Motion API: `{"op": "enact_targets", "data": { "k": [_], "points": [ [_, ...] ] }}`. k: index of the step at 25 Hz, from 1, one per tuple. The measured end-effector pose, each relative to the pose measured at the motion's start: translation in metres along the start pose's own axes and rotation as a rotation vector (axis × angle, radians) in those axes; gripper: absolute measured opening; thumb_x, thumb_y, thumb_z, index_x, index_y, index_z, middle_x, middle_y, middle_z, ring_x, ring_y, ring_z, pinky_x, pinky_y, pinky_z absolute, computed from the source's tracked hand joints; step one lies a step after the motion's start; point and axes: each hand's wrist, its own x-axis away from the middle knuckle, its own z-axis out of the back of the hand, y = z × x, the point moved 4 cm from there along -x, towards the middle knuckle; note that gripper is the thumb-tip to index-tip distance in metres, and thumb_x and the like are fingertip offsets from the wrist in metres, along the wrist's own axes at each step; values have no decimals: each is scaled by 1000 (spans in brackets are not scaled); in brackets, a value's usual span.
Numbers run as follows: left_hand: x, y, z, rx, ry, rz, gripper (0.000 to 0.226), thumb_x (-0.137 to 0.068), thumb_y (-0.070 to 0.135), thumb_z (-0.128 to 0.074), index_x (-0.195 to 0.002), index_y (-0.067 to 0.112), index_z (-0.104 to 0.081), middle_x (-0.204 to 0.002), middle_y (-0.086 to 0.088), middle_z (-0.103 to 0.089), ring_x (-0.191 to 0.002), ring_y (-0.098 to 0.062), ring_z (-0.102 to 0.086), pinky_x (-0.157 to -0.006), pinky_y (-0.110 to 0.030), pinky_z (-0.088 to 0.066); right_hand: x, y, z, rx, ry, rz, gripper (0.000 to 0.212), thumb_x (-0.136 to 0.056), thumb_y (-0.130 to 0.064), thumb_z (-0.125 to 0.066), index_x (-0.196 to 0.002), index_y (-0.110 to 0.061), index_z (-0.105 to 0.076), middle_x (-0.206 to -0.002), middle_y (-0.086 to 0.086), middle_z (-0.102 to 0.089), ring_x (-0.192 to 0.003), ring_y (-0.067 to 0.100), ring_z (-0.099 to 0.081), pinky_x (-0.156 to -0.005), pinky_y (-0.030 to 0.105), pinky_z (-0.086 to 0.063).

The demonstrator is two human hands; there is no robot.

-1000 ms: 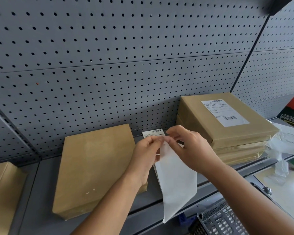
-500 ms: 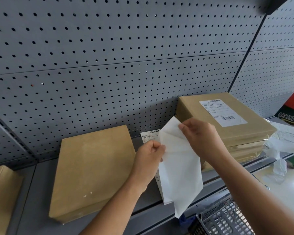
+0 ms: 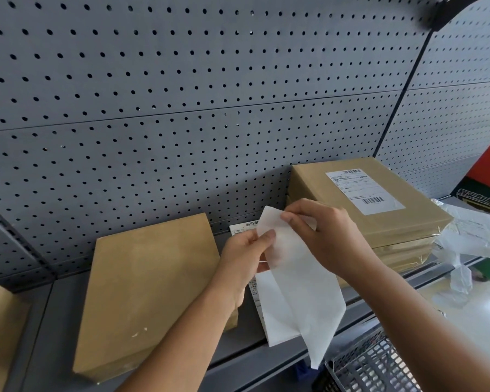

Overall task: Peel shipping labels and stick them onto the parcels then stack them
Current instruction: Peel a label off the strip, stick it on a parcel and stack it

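1. Between the earlier frames and this one, my right hand (image 3: 327, 236) had drawn the translucent backing sheet (image 3: 303, 290) up and across, so its top corner stood above the left hand (image 3: 245, 257) instead of level with it.
2. My right fingers were pinched shut on that upper corner; the rest of the sheet hung down in a long, slack tail toward the wire basket (image 3: 374, 366).
3. My left hand was closed around the shipping label (image 3: 245, 228), thumb pressed on its near face; only the barcoded top edge and a strip of print below the wrist showed, so how much had come free I could not tell.
4. Label and backing ran lengthwise, roughly upright, held over the shelf (image 3: 54, 321) in the gap between the two parcels.
5. The bare parcel (image 3: 150, 292) lay flat just left of my left hand, its long axis running away from me; that hand was the nearer one, which I judged right for carrying the label over.
6. The labelled stack (image 3: 374, 210) sat to the right, behind my right hand.
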Motion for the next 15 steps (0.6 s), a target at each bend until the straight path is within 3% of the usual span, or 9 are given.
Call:
{"op": "enact_targets", "data": {
  "k": [3,6,8,11,15],
  "points": [
    [-3,-5,1,34,56,2,19,-100,17,-61,-108,5,-73,-104,-13,-79,-83,-16,-74,-77,-34,-61,0,9,5,-64,-45,-21,38,-82,-63,-61,-102,-32,-70,-96,-19,-71,-93,1,-67,-85,41,-59],
    [-3,-5,1,63,65,-1,19,-101,15,-59,-100,19,-78,-102,-5,-81,-94,-19,-75,-88,-41,-60,5,21,6,-14,-171,-54,68,-69,-77,-60,-121,-34,-65,-117,-18,-67,-108,1,-63,-96,37,-55],
    [-5,-4,2,81,93,10,21,-101,17,-58,-100,20,-78,-100,-2,-81,-97,-22,-75,-96,-48,-58,10,24,4,-33,-255,-60,75,-67,-76,-64,-130,-35,-60,-124,-19,-62,-115,-1,-59,-102,34,-51],
    [-4,-4,3,112,142,34,19,-101,21,-59,-96,20,-78,-95,-1,-81,-96,-24,-75,-99,-52,-56,15,25,0,-37,-313,-50,70,-73,-64,-72,-136,-36,-56,-128,-22,-58,-118,-1,-55,-106,31,-47],
    [-2,-4,3,94,134,12,18,-100,21,-60,-106,16,-77,-102,-6,-81,-103,-28,-74,-101,-54,-54,13,28,-6,-30,-249,-35,37,-91,-38,-69,-127,-30,-65,-118,-16,-63,-108,1,-61,-97,31,-52]
  ]
}}
